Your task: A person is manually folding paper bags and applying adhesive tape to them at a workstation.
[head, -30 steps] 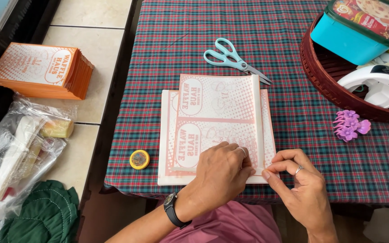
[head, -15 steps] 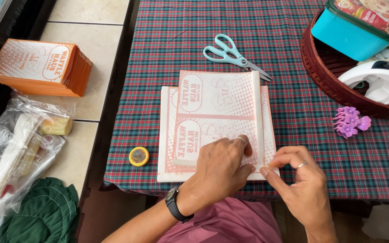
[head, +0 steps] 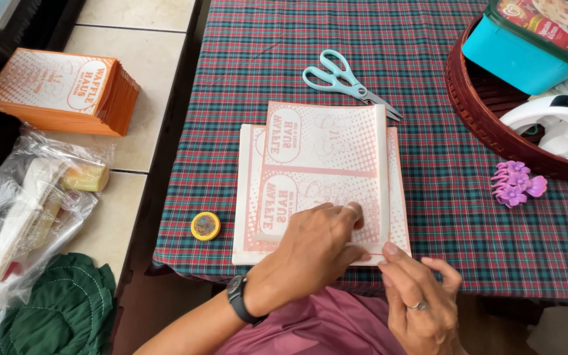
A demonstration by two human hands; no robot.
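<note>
A stack of white paper sheets printed in orange-pink (head: 323,158) lies on the plaid tablecloth (head: 428,79). The top sheet is folded narrower than those beneath it. My left hand (head: 310,253), with a black watch on its wrist, presses flat on the near part of the top sheet. My right hand (head: 419,296), wearing a ring, pinches the near right corner of the sheet with thumb and fingertips. Light blue scissors (head: 346,82) lie just beyond the stack.
A small round yellow tin (head: 205,225) sits left of the stack. A purple flower hair clip (head: 514,184) lies to the right. A brown basket (head: 481,112) holds a teal tub and a white iron. An orange paper stack (head: 60,89) and plastic bag (head: 27,210) rest on the tiled ledge.
My right hand has slid a little down and toward the sheet's near right corner. My left hand has stayed pressed on the paper.
</note>
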